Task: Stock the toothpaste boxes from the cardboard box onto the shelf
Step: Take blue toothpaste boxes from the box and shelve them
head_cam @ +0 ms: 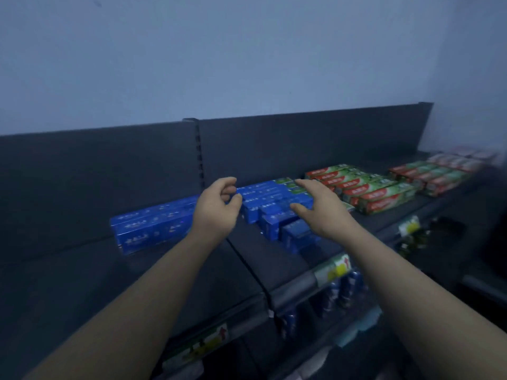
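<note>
Blue toothpaste boxes (269, 204) lie in a stack on the dark shelf (68, 270), with a second blue group (149, 227) to their left. My left hand (216, 207) hovers at the stack's left end, fingers curled and apart, holding nothing. My right hand (318, 207) reaches over the stack's right side with fingers spread, thumb near the box tops. Whether it touches them is unclear. The cardboard box is out of view.
Red and green toothpaste boxes (365, 190) fill the shelf to the right, with more rows (430, 175) and pale boxes (463, 159) beyond. Price tags (333, 268) sit on the shelf's front rail. Blue cans (348, 286) stand on the lower shelf. A dark back panel (301, 144) rises behind.
</note>
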